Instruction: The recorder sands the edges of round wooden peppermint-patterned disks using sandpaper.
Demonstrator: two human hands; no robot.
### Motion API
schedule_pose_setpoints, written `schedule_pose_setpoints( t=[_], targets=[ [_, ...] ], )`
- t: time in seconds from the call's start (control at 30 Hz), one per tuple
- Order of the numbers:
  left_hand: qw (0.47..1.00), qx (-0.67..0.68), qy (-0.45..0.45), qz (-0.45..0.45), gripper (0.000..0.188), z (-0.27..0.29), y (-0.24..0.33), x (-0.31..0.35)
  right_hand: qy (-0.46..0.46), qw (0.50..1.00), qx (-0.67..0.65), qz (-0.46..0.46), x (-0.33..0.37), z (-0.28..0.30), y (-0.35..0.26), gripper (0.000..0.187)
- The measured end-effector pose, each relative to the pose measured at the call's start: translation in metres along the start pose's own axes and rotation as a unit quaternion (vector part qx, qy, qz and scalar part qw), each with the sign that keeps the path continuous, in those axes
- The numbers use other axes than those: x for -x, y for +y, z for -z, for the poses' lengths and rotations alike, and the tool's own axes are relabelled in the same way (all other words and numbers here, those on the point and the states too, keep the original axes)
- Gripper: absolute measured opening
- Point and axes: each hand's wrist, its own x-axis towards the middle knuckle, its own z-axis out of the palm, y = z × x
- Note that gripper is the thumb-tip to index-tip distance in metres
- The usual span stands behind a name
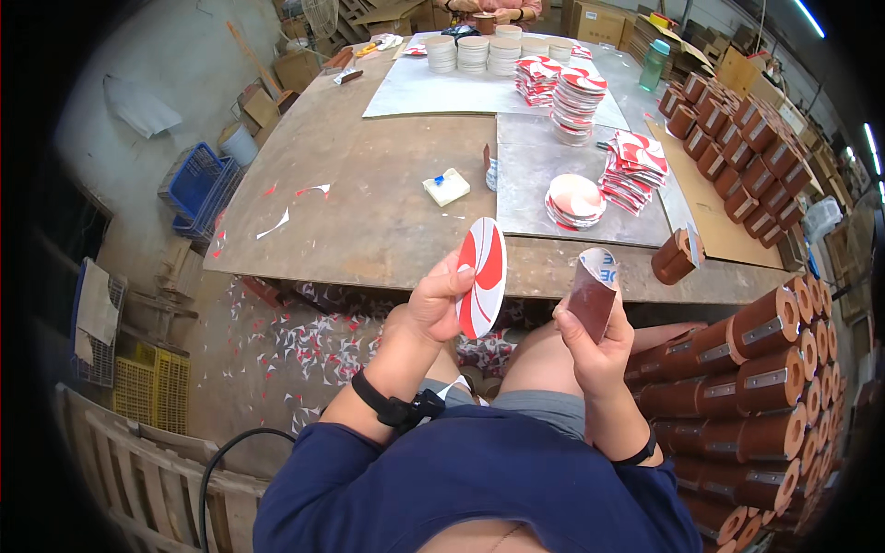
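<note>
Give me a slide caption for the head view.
Left hand holding a red-and-white swirl disc, right hand a curled brown sheet, before a worktable.

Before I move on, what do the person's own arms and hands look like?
The left hand and right hand wear no gloves. The sleeves are navy. A black strap with a boxy black device sits on the left forearm; a black band on the right.

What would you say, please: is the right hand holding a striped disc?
No, the left hand holds the striped disc, while the right hand holds a curled sheet.
</note>
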Motion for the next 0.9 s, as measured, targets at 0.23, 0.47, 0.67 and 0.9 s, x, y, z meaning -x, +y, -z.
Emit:
schedule_pose_setpoints(
  t=[0.23, 0.47, 0.67, 0.9],
  targets=[
    [0.991, -0.116, 0.042, -0.057, 0.048, -0.004, 0.004, -0.003, -0.032, 0.993, 0.104, 0.053, -0.009, 0.009, 0.003, 0.023],
    [0.985, -0.067, 0.157, -0.017, 0.034, 0.006, 0.02, -0.028, 0.045, 0.998, 0.019, -0.046, -0.01, 0.018, 0.009, 0.028],
    [0.98, 0.001, 0.197, 0.033, 0.029, 0.019, 0.027, -0.062, 0.078, 0.992, 0.093, 0.015, -0.018, 0.043, 0.036, 0.021],
    [0.933, -0.176, 0.313, 0.03, 0.031, 0.046, 0.06, -0.151, 0.174, 0.968, 0.183, 0.001, -0.038, 0.087, 0.082, 0.035]
  ],
)
